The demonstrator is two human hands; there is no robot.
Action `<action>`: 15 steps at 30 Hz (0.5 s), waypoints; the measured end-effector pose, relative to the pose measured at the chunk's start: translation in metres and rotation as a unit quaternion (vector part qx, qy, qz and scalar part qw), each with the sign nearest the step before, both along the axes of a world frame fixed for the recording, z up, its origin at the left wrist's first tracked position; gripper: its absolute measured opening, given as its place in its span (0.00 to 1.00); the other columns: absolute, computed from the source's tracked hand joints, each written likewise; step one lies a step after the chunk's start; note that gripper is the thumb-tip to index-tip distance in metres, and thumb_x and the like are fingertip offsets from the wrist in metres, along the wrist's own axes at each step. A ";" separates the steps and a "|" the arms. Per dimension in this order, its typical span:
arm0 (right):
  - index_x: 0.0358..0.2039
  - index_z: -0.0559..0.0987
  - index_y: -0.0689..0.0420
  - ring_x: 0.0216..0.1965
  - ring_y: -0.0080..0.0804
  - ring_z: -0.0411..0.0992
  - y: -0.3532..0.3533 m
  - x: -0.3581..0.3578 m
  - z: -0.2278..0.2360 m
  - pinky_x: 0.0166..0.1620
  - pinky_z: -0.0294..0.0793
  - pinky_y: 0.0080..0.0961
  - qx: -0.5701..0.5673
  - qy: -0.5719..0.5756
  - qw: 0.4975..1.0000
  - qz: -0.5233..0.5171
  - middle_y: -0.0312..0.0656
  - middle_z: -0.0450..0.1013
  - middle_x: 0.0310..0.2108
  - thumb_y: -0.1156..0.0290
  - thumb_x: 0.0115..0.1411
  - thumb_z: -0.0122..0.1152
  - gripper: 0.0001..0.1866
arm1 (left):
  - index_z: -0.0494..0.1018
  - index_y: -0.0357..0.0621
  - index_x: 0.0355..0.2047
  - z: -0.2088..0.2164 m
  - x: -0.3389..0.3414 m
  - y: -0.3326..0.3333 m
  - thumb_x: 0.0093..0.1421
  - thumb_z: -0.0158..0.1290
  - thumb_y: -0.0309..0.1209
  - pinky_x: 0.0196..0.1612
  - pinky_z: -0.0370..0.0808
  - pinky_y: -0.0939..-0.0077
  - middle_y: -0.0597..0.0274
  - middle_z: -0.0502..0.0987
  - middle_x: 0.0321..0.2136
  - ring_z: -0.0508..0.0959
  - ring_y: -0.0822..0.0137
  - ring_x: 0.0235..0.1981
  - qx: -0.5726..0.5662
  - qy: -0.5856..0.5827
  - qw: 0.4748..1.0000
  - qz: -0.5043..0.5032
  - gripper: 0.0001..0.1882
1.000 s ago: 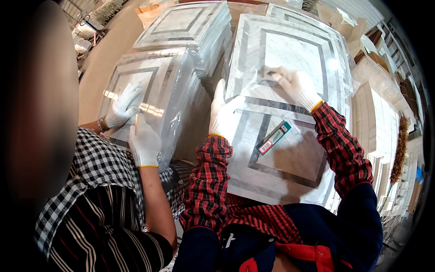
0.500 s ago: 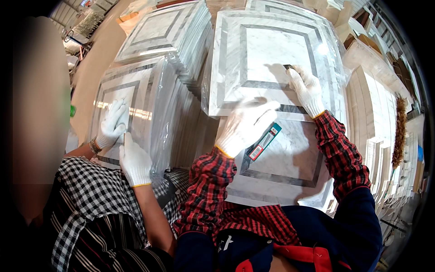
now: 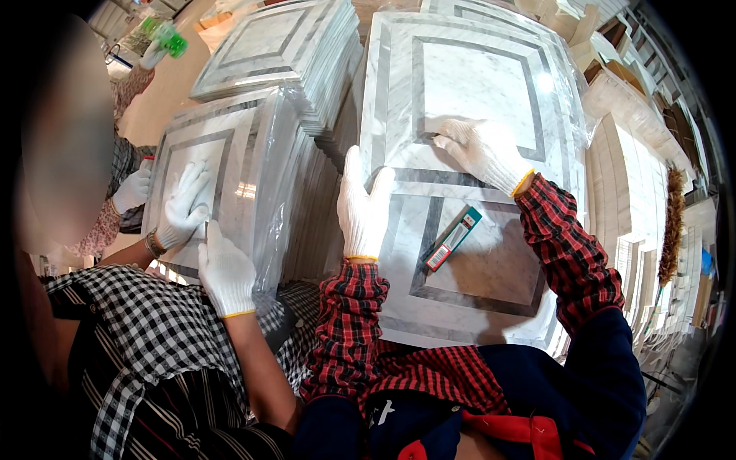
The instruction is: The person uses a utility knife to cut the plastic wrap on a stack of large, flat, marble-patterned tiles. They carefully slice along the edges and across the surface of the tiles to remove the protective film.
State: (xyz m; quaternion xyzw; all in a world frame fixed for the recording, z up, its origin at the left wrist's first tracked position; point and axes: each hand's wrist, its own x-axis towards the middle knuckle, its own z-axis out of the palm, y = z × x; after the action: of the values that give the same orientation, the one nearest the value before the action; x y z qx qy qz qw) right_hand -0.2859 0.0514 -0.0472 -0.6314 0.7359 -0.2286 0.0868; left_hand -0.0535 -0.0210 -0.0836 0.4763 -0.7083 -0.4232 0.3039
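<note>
My left hand (image 3: pixel 363 207), in a white knit glove with a yellow cuff, rests at the left edge of a marble panel (image 3: pixel 399 115), thumb apart from the fingers and nothing in it. My right hand (image 3: pixel 484 153), gloved alike, bends over the panel with fingertips pinched together on its grey inlaid band. Whatever sits between those fingertips is too small to make out. Near me lies a second framed marble panel (image 3: pixel 491 257), with a slim teal and red box (image 3: pixel 452 239) slanting across it between my hands.
Left of me, a co-worker's gloved hands (image 3: pixel 227 268) work over a plastic-wrapped panel stack (image 3: pixel 264 161). Another stack (image 3: pixel 299 54) rises behind it. Beyond, another person's gloved hand holds a green object (image 3: pixel 170 40). Pale slabs (image 3: pixel 625 176) and a brown duster (image 3: pixel 674 222) line the right.
My right hand has moved left and nearer along the panel. My left hand has gone left to the panel's edge, fingers spreading. Another person with a green object has appeared at far left.
</note>
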 end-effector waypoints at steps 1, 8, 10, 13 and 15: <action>0.44 0.84 0.47 0.33 0.49 0.80 -0.002 0.001 -0.002 0.37 0.78 0.41 -0.006 0.015 1.000 0.001 0.47 0.81 0.31 0.54 0.69 0.56 0.14 | 0.58 0.32 0.71 0.000 0.000 -0.001 0.65 0.61 0.38 0.70 0.61 0.62 0.40 0.64 0.68 0.65 0.51 0.69 0.018 0.015 1.000 -0.011 0.40; 0.43 0.83 0.46 0.35 0.48 0.80 -0.016 0.012 -0.003 0.37 0.79 0.42 0.027 0.093 0.995 0.027 0.43 0.81 0.32 0.53 0.69 0.56 0.13 | 0.56 0.30 0.72 0.000 0.002 -0.001 0.66 0.60 0.36 0.71 0.61 0.64 0.40 0.63 0.70 0.64 0.54 0.71 0.030 0.038 0.999 -0.017 0.40; 0.40 0.82 0.47 0.33 0.47 0.80 -0.016 0.011 -0.010 0.34 0.78 0.43 -0.011 0.100 0.995 0.028 0.43 0.80 0.29 0.54 0.69 0.56 0.13 | 0.57 0.30 0.71 -0.003 0.000 -0.003 0.66 0.60 0.36 0.71 0.61 0.64 0.40 0.63 0.70 0.65 0.54 0.71 0.030 0.040 0.998 -0.024 0.40; 0.38 0.82 0.48 0.32 0.46 0.80 -0.017 0.015 -0.012 0.32 0.78 0.44 -0.025 0.101 0.994 0.028 0.43 0.80 0.28 0.54 0.69 0.55 0.13 | 0.57 0.30 0.71 0.005 0.002 -0.003 0.65 0.60 0.36 0.71 0.62 0.64 0.40 0.64 0.70 0.65 0.54 0.71 0.034 0.030 0.999 -0.020 0.40; 0.38 0.82 0.48 0.32 0.47 0.80 -0.017 0.013 -0.011 0.33 0.78 0.44 -0.022 0.106 0.994 0.029 0.43 0.80 0.27 0.54 0.69 0.55 0.13 | 0.58 0.30 0.71 0.009 0.000 -0.002 0.65 0.60 0.35 0.71 0.62 0.64 0.40 0.64 0.70 0.65 0.54 0.71 0.045 0.031 0.998 -0.018 0.40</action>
State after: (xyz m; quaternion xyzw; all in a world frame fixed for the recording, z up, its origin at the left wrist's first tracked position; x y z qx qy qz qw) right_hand -0.2725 0.0346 -0.0585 -0.6747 0.7172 -0.1744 0.0009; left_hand -0.0537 -0.0231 -0.0744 0.4637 -0.6873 -0.4743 0.2962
